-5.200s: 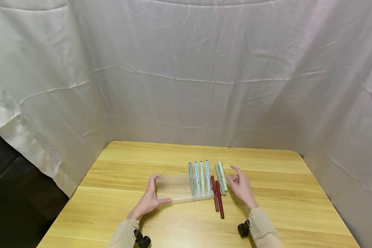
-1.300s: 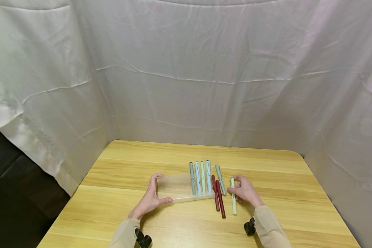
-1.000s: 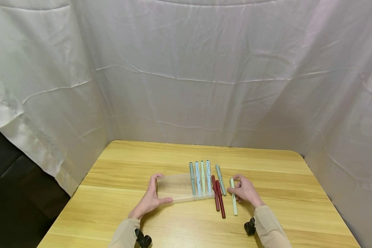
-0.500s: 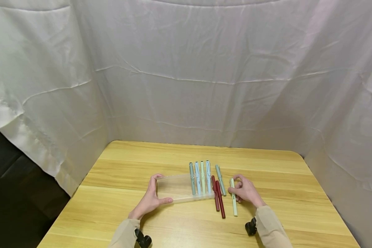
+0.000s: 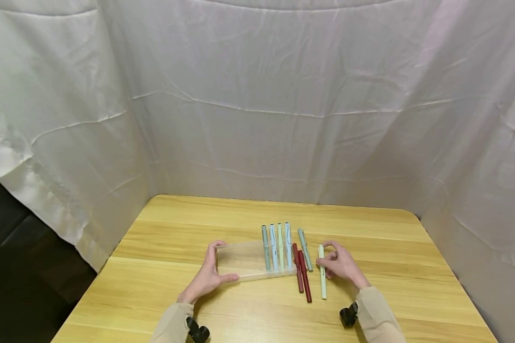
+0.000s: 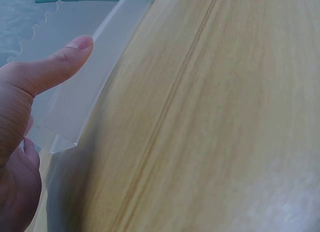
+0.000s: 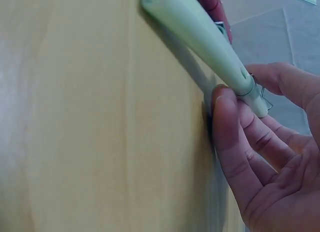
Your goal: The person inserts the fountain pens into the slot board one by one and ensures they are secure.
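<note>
From my remote station I see the right hand (image 5: 342,265) pinching a pale green pen (image 5: 323,285) between thumb and fingers, near its far end. Its barrel is smooth and matte, with a small oval mark, a thin dark ring and a wire clip by the fingers. It points back toward the person, to the right of the loose pens; I can't tell whether its near end touches the wooden table (image 5: 390,267). Left of it lie a loose grey-green pen (image 5: 305,250) and two dark red pens (image 5: 305,281), close by the case's right end. The left hand (image 5: 207,279) grips that clear case (image 5: 240,259) at its left end, thumb over the near edge. Four capped pens (image 5: 281,247) line its right part: grey-green, light blue, pale green, light blue, their far ends jutting out. A pale curtain (image 5: 257,143) hangs behind.
</note>
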{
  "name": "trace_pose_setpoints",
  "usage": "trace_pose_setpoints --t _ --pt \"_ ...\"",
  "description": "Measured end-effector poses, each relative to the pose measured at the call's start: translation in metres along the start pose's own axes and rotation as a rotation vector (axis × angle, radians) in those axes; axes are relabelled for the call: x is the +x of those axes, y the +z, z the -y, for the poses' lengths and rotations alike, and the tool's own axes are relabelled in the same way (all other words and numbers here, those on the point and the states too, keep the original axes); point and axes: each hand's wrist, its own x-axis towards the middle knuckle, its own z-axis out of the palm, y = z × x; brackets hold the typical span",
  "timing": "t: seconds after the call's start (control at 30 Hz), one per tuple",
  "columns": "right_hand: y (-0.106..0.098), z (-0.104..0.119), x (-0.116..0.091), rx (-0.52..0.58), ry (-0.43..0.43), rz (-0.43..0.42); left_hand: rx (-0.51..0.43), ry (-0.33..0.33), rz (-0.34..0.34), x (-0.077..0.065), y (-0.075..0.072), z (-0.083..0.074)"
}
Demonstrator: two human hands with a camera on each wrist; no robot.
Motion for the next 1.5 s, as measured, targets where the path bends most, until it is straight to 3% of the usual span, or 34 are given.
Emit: trace_pose_setpoints --t 0.23,0.5,0.67,1.0,1.2,1.5 --pt "-0.002 0.004 -0.001 0.029 -0.018 -0.008 0.026 -0.001 0.002 0.0 0.0 0.001" --pt "-0.001 0.014 -0.002 -0.009 -0.111 -0.047 0.041 0.014 0.0 0.0 0.0 0.002" --pt "0.001 0.024 -0.005 0.025 -0.148 -0.086 0.024 -0.004 -0.001 0.0 0.0 0.001" --pt "0.014 0.04 -0.007 0.167 -0.227 -0.186 0.001 -0.008 -0.002 0.0 0.001 -0.001" --pt "0.023 0.049 -0.006 0.172 -0.3 -0.235 0.009 0.002 -0.002 0.001 0.001 0.0" --pt "0.038 0.065 -0.005 0.178 -0.306 -0.273 0.04 0.011 -0.002 0.001 0.001 0.002"
